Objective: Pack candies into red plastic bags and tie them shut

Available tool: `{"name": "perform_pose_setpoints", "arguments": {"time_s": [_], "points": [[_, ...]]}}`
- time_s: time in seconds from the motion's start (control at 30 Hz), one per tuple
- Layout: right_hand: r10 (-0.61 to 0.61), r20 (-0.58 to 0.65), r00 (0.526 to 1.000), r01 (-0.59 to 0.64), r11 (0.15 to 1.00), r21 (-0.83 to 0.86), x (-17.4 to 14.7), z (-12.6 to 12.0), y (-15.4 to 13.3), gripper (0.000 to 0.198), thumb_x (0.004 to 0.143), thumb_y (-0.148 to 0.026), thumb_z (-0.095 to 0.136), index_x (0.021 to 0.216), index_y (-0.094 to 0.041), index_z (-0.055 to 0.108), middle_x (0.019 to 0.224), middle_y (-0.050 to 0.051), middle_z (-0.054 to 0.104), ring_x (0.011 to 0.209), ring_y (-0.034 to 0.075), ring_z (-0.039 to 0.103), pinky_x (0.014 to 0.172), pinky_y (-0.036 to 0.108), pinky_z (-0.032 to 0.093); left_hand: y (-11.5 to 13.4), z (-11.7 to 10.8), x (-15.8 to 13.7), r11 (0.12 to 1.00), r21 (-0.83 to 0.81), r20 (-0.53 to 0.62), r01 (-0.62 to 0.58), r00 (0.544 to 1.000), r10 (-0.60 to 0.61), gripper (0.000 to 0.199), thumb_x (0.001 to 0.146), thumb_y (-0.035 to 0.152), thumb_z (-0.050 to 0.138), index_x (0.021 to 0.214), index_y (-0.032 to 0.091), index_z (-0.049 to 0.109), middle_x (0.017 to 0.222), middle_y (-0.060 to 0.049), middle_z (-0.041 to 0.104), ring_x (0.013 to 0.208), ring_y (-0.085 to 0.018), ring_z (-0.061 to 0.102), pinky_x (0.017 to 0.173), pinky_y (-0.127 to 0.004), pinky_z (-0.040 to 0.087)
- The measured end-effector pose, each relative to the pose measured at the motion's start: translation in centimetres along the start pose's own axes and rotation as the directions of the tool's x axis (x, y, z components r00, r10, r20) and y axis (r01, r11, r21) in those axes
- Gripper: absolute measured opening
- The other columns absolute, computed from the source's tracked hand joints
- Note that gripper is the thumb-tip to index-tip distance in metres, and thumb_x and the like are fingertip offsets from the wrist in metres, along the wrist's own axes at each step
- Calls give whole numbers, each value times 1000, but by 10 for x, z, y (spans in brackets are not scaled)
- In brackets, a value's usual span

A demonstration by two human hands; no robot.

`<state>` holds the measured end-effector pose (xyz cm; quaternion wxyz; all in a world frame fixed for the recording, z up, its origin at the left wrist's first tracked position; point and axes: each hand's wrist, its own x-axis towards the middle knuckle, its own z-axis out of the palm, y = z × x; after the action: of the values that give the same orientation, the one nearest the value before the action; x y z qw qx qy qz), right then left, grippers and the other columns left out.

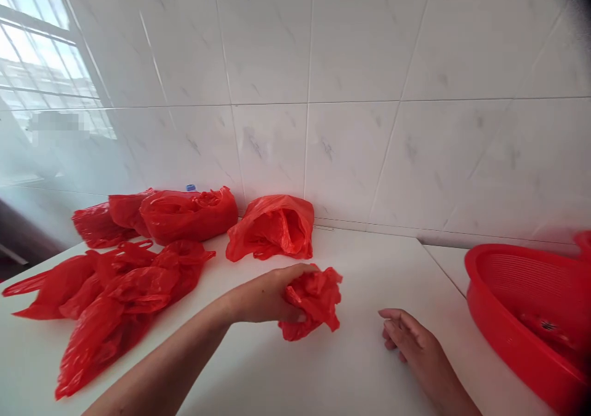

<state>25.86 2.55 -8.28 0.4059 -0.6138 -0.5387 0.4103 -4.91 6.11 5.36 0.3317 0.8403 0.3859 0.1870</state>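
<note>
My left hand (272, 294) is closed around a crumpled red plastic bag (318, 302), held over the white tabletop (351, 373). To its right, my right hand (410, 342) hovers low with its fingers loosely bent and slightly apart, and I see nothing in it. Just beyond my left hand, an open-mouthed red plastic bag (272, 225) rests near the wall. Several loose red plastic bags (133, 287) lie in a rumpled heap on the left.
A row of bundled red bags (189, 216) stands along the wall at the back left, with a small blue thing (191, 188) showing behind it. On the right is a large red plastic basket (512, 324) with something inside. The tiled wall (355, 47) bounds the table at the back.
</note>
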Motion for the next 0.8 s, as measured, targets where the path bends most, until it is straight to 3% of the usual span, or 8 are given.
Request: {"name": "perform_pose_setpoints", "arguments": {"time_s": [0.13, 0.23, 0.33, 0.43, 0.53, 0.63, 0.7, 0.8], "points": [[-122, -15, 992, 123, 986, 112, -7, 2, -6, 61, 85, -64, 38, 131, -24, 38, 87, 4, 62, 68, 16, 58, 57, 27, 42, -1, 43, 29, 993, -91, -38, -82, 996, 78, 101, 64, 21, 75, 146, 34, 18, 144, -10, 40, 121, -28, 50, 88, -36, 52], [-166, -53, 985, 174, 960, 221, -11, 2, -16, 59, 86, -59, 43, 135, -29, 32, 92, 3, 62, 67, 15, 56, 57, 27, 43, -8, 74, 41, 974, 71, -19, -215, 976, 217, 98, 61, 23, 80, 143, 31, 29, 155, -11, 20, 136, -33, 32, 98, -40, 46], [-118, -14, 993, 119, 968, 221, -11, 1, -23, 42, 82, -51, 54, 116, -27, 50, 91, 2, 62, 69, 15, 53, 57, 25, 41, -20, 98, 48, 898, 307, -51, -316, 937, 347, 59, 68, 20, 75, 123, 27, 55, 150, -10, 32, 130, -30, 41, 99, -39, 45], [-27, 1, 1000, 27, 984, 178, -6, -3, -22, 21, 81, -41, 53, 80, -20, 56, 75, 1, 60, 68, 15, 52, 57, 24, 39, -34, 109, 58, 861, 398, -86, -316, 922, 378, 36, 72, 17, 70, 107, 26, 64, 142, -8, 44, 123, -27, 48, 101, -39, 43], [33, -40, 999, -22, 965, 260, -2, -8, -17, 12, 80, -30, 48, 76, -20, 54, 75, 1, 58, 71, 14, 53, 60, 25, 40, -48, 107, 73, 858, 456, -190, -234, 917, 351, 50, 73, 23, 71, 121, 24, 56, 147, -13, 36, 130, -35, 38, 103, -52, 37], [37, -50, 998, -18, 944, 331, 1, -11, -16, 12, 80, -28, 47, 83, -20, 56, 82, 1, 58, 73, 14, 54, 60, 25, 41, -54, 101, 84, 860, 492, -339, -135, 880, 332, 52, 85, 26, 58, 134, 21, 43, 153, -18, 21, 140, -42, 11, 104, -68, 20], [16, -23, 1000, -8, 944, 329, 1, -10, -17, 13, 81, -28, 48, 84, -20, 56, 82, 1, 57, 74, 14, 54, 60, 25, 41, -51, 103, 85, 849, 504, -357, -157, 858, 371, 50, 88, 36, 54, 134, 21, 43, 153, -17, 21, 142, -38, 8, 108, -63, 18], [-36, 41, 999, 22, 952, 304, -1, -9, -20, 11, 82, -29, 52, 79, -19, 56, 78, 0, 58, 71, 13, 53, 60, 24, 41, -40, 113, 79, 805, 501, -228, -317, 849, 476, 76, 74, 60, 63, 134, 18, 43, 148, -18, 33, 137, -34, 24, 109, -49, 25]]}}
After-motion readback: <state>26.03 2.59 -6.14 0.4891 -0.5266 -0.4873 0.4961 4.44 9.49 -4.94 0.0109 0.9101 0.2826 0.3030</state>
